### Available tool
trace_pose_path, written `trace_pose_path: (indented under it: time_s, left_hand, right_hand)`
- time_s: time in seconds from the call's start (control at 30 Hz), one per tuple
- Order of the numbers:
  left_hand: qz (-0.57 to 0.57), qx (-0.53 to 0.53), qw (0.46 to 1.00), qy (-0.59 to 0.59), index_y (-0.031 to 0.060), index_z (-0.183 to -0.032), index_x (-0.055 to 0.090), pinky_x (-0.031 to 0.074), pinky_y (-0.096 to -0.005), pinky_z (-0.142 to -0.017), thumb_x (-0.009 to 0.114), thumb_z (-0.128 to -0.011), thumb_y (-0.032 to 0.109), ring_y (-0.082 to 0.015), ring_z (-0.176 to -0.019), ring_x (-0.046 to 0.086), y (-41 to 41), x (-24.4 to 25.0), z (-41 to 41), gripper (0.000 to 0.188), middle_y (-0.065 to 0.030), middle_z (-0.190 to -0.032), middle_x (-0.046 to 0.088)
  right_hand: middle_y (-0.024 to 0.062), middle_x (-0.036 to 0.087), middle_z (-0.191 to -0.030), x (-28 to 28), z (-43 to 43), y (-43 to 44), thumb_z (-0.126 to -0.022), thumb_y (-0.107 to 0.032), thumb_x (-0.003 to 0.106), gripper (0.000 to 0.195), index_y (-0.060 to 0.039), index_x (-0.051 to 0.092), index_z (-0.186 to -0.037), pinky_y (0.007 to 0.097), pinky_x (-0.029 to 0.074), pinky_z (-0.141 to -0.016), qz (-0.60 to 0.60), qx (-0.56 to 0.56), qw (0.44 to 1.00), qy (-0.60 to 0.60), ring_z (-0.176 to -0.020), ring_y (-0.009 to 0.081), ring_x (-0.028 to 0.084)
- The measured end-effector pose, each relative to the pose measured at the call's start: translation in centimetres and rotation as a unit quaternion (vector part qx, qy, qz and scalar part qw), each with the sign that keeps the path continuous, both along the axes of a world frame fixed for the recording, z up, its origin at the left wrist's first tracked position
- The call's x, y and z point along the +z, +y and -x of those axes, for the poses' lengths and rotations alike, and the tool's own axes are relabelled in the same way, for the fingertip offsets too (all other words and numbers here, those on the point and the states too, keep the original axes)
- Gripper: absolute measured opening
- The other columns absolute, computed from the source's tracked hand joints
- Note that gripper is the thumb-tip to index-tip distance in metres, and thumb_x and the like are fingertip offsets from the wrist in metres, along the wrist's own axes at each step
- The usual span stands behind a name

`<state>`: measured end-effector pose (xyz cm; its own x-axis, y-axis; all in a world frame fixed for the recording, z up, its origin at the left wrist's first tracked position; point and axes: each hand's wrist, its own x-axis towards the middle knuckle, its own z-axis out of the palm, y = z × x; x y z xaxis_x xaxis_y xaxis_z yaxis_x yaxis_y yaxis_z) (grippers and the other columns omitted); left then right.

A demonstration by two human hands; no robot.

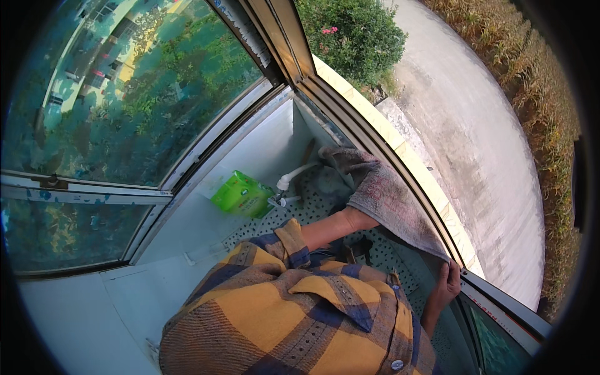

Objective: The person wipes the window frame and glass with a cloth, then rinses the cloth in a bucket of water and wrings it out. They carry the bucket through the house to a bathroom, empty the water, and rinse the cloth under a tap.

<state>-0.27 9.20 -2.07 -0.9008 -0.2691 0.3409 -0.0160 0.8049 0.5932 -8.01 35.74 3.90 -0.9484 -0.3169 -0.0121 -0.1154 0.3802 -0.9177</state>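
Observation:
A worn grey towel (398,197) with faded reddish print lies along the inner side of the window track (375,145). My left hand (363,219) reaches beneath it; only the wrist shows, and the cloth hides the fingers. At the towel's near corner, my right hand (447,282) pinches the edge between thumb and fingers, close against the metal frame. The towel's far end bunches near the corner of the wall.
A bright green packet (243,196) stands by the wall near a white pipe (300,174) and a metal tap (276,201). Dotted floor tiles (309,208) lie below. Glass panes (140,103) rise at left. Outside are a ledge (422,178), a concrete road (473,140) and a shrub (351,37).

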Motion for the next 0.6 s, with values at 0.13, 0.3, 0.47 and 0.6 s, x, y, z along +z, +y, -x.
trace_pose_path:
  time_s: [0.13, 0.3, 0.47, 0.6]
  left_hand:
    - [-0.031, 0.084, 0.993, 0.074, 0.0055, -0.124, 0.044, 0.023, -0.0444, -0.104, 0.053, -0.084, 0.028, -0.0303, -0.12, 0.037, 0.5, 1.3, -2.4, 0.047, -0.015, -0.125, 0.044]
    - [0.109, 0.22, 0.968, -0.044, 0.0068, -0.127, 0.04, 0.021, -0.0441, -0.105, 0.05, -0.086, 0.032, -0.0304, -0.122, 0.034, -2.4, 1.1, -9.9, 0.05, -0.0149, -0.13, 0.04]
    - [-0.008, 0.37, 0.929, -0.005, 0.0075, -0.129, 0.036, 0.023, -0.0416, -0.105, 0.046, -0.088, 0.032, -0.0283, -0.123, 0.034, -4.9, 0.7, -12.0, 0.049, -0.0125, -0.131, 0.039]
    - [-0.088, 0.536, 0.834, -0.101, 0.0074, -0.13, 0.034, 0.023, -0.04, -0.105, 0.044, -0.09, 0.032, -0.0271, -0.124, 0.033, -6.5, 6.4, -15.6, 0.048, -0.0112, -0.132, 0.038]
  right_hand:
    - [0.0098, 0.055, -0.095, 2.0, 1.0, 0.6, -0.084, -0.003, 0.053, 0.009, 0.0048, 0.056, -0.088, 0.0273, 0.042, -0.08, 0.013, 0.087, 0.992, 0.093, -0.091, 0.0179, 0.053]
    - [0.0101, 0.055, -0.086, 9.1, 1.2, -2.1, -0.088, -0.023, 0.054, 0.026, 0.0029, 0.053, -0.085, 0.0252, 0.04, -0.067, 0.148, 0.34, 0.928, -0.036, -0.076, 0.0148, 0.051]
    - [-0.0047, 0.043, -0.063, 6.6, -0.5, -7.8, -0.087, -0.025, 0.056, 0.028, -0.0012, 0.05, -0.074, 0.0195, 0.026, -0.051, 0.112, 0.415, 0.863, -0.264, -0.057, 0.0031, 0.034]
    - [-0.0023, 0.046, -0.065, 8.0, -1.8, -12.1, -0.087, -0.034, 0.056, 0.033, -0.0062, 0.046, -0.072, 0.0211, 0.034, -0.059, 0.187, 0.427, 0.827, -0.315, -0.061, 0.0064, 0.041]
